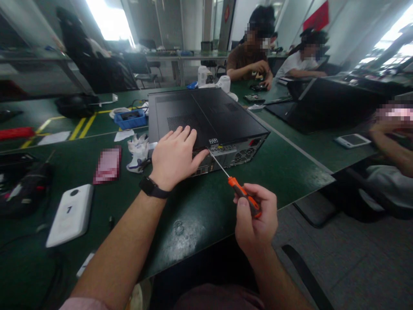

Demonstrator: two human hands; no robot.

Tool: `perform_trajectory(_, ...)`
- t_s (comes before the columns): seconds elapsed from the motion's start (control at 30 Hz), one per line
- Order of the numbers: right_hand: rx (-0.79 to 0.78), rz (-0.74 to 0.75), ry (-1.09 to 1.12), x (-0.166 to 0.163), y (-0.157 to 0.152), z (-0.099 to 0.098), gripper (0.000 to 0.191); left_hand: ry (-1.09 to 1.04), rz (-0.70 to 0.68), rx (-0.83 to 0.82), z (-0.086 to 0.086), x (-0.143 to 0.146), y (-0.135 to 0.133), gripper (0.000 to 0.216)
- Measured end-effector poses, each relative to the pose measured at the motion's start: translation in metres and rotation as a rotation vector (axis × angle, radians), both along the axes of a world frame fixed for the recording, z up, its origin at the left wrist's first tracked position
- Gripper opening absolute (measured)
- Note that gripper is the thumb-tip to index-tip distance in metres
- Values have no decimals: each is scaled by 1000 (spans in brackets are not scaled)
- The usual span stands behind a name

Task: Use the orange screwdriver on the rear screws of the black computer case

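A black computer case (213, 116) lies on its side on the green table (200, 206), its rear panel with fan grille facing me. My left hand (174, 157) rests flat on the case's near corner, fingers spread, a black watch on the wrist. My right hand (256, 217) is closed round the orange handle of a screwdriver (240, 191). The screwdriver's thin shaft runs up and left, and its tip touches the top edge of the rear panel, beside my left thumb.
A white device marked "1" (71, 213) and a crumpled white glove (138, 150) lie left of the case. A blue tray (130, 118) sits behind. Black laptops (319, 107) occupy the right side. Two people sit at the far end; another person's arm (392, 146) reaches in at right.
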State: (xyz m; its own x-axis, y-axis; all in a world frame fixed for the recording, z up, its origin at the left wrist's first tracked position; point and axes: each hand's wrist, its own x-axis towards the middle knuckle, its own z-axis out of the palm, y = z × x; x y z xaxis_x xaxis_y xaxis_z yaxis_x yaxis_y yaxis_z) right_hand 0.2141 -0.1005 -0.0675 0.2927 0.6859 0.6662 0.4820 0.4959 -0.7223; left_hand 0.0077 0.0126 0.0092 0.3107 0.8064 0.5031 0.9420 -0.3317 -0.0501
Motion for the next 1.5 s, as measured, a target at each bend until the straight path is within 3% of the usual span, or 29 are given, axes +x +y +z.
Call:
perform_trajectory(0.17,-24,19,72,-1,3,-3,16,3,-5,1,1,0,-1,58)
perform_trajectory(0.43,27,26,-20,1,1,1,31,-15,-4,-4,0,0,0,56)
perform_trajectory(0.7,-11,-17,38,0,5,-1,15,-12,-18,-7,2,0,-1,57)
perform_trajectory(0.87,-29,37,82,0,4,1,18,-21,-20,-13,1,0,-1,58)
perform_trajectory(1.1,19,61,-25,6,3,5,31,-15,-4,-12,0,0,0,61)
perform_trajectory(1.3,15,10,10,6,6,4,22,-11,4,-25,1,1,-1,62)
perform_trajectory(1.5,-3,59,66,7,8,3,19,-25,2,-31,1,1,-1,63)
